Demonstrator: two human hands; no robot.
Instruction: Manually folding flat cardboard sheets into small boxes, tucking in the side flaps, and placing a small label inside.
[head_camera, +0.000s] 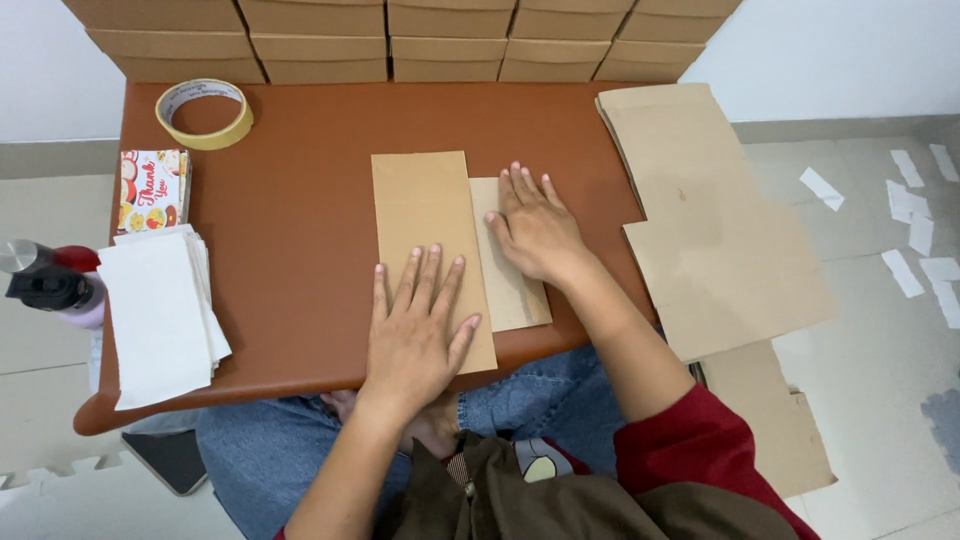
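While both palms lay flat, the left hand (415, 325) pressed the folded cardboard (430, 225) mid-table (300, 200), fingers spread; the right hand (538, 230) pressed its paler flap (520, 295), fingers loosely together. Flat cardboard stack (710, 220) lay right, tape roll (205, 113) and white sheets (160, 310) left.

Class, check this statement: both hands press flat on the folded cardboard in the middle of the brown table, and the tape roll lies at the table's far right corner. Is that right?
Not quite. The head view shows the tape roll at the far left corner of the table, not the right. The rest holds: left hand and right hand press flat on the cardboard.
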